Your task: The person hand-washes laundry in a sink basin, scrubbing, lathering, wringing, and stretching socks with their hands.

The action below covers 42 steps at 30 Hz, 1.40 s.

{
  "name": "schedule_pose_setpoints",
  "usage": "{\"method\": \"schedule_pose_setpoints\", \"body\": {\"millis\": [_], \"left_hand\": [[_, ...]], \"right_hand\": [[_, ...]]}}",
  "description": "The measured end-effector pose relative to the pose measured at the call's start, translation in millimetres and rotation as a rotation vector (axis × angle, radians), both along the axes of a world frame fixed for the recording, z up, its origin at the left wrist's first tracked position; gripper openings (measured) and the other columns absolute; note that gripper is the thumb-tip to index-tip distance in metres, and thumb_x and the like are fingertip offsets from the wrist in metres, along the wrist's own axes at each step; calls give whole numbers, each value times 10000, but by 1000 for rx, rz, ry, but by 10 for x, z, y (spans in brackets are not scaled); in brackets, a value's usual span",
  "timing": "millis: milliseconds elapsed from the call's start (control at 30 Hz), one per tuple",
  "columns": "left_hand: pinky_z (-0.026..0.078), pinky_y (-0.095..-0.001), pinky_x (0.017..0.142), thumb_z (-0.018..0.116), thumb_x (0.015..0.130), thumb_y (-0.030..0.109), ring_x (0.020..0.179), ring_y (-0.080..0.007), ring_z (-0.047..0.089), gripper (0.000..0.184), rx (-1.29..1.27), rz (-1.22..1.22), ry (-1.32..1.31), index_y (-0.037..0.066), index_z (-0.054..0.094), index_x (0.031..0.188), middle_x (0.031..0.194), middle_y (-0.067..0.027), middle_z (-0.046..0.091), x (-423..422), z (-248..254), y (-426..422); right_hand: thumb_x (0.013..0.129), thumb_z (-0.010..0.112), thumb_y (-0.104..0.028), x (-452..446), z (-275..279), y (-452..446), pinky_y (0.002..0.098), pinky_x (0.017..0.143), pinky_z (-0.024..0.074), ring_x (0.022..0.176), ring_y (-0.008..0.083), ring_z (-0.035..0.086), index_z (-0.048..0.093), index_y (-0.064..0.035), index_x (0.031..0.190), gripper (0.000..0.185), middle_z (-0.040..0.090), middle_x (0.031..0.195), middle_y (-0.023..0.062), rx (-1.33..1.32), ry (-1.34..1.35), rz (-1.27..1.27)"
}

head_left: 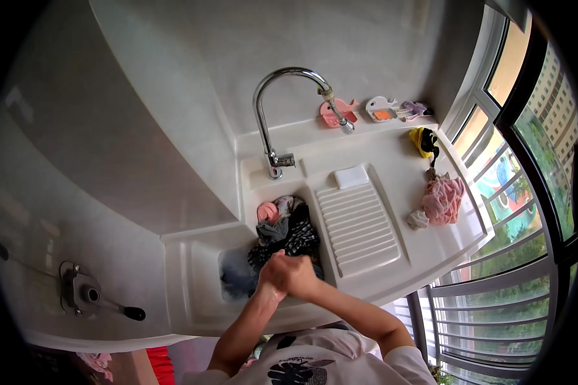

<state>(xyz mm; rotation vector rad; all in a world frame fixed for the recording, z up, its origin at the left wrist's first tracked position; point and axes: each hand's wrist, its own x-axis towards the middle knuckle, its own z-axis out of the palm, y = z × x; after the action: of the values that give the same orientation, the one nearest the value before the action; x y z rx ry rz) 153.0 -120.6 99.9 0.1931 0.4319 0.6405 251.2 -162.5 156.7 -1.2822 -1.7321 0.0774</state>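
Note:
Over the front of the sink [196, 256], my left hand [271, 277] and my right hand [297, 276] are pressed together, fingers closed. Whatever lies between them, if anything, is hidden. Just beyond them a pile of wet-looking clothes [295, 234] fills the back of the basin, dark patterned cloth with grey pieces and a pink piece [268, 212]. Cloudy water [232, 266] with a dark blue cloth in it shows left of my hands.
A chrome faucet [261, 106] arches behind the basin. Right of it is a ribbed washboard [356, 224] with a white soap bar [351, 177]. Pink clothing [444, 200] and a yellow-black cloth [422, 141] lie on the right counter. Whale-shaped soap dishes [380, 108] stand along the back ledge.

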Motion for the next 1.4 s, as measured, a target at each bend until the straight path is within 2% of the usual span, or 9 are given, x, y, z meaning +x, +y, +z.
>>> {"method": "schedule_pose_setpoints", "body": {"millis": [133,233,467,600,800,967,1067,1133,1400], "left_hand": [[479,-327,763,384,960,337,858,-137,587,260,-7,59,332,150,564,986,931,0,570,241,502,-187],[403,-278,556,403,971,316,607,-116,516,362,-224,5,-441,157,494,658,620,40,504,199,-379,-143],[439,-281,714,366,961,387,854,-132,567,284,-93,72,388,177,552,914,912,16,578,385,693,-313],[417,-269,651,332,981,343,679,-126,520,318,170,-25,-344,149,539,838,723,24,525,147,-349,-56],[455,-288,724,308,974,342,852,-153,579,319,2,166,388,136,551,963,888,-14,563,337,515,-294],[354,-284,558,350,965,389,573,-105,406,341,274,-43,-405,119,505,826,638,31,421,153,-352,-48],[421,-254,594,429,932,454,591,-114,528,386,-31,-84,256,153,530,712,594,21,513,208,655,-291],[451,-296,836,543,898,418,927,-145,593,346,-53,-15,254,113,614,1046,1011,-50,611,192,606,-331],[416,-334,922,554,912,255,1026,-198,575,327,381,123,307,1,563,1118,1095,-99,615,-125,343,-89]], "right_hand": [[696,660,-115,232,40,72,369,432,448,475,271,560,505,-76,648,167,529,572,83,-38,55,-284],[653,652,-85,-50,20,-196,354,447,453,500,245,571,498,-91,659,155,515,576,69,107,-2,-68],[647,654,-111,294,61,36,370,438,448,494,279,563,558,-75,698,114,540,577,76,-25,111,-276],[611,663,-115,-70,-23,-161,363,437,444,490,244,564,551,-98,675,130,530,571,67,111,-57,-159],[655,653,-120,302,34,76,356,466,467,540,254,592,570,-84,709,105,568,623,77,-112,25,-318],[656,677,-133,-97,54,-264,351,436,449,494,244,566,553,-78,708,145,558,609,67,90,-80,-154],[739,657,-143,243,129,-88,370,441,441,509,273,572,523,-69,662,172,555,600,93,1,94,-204],[793,648,-177,461,135,-40,364,444,443,528,301,571,521,-68,664,211,566,619,124,-61,65,-257],[925,562,-239,944,-232,-162,277,515,485,596,89,545,622,-22,903,226,573,673,7,-498,726,24]]}}
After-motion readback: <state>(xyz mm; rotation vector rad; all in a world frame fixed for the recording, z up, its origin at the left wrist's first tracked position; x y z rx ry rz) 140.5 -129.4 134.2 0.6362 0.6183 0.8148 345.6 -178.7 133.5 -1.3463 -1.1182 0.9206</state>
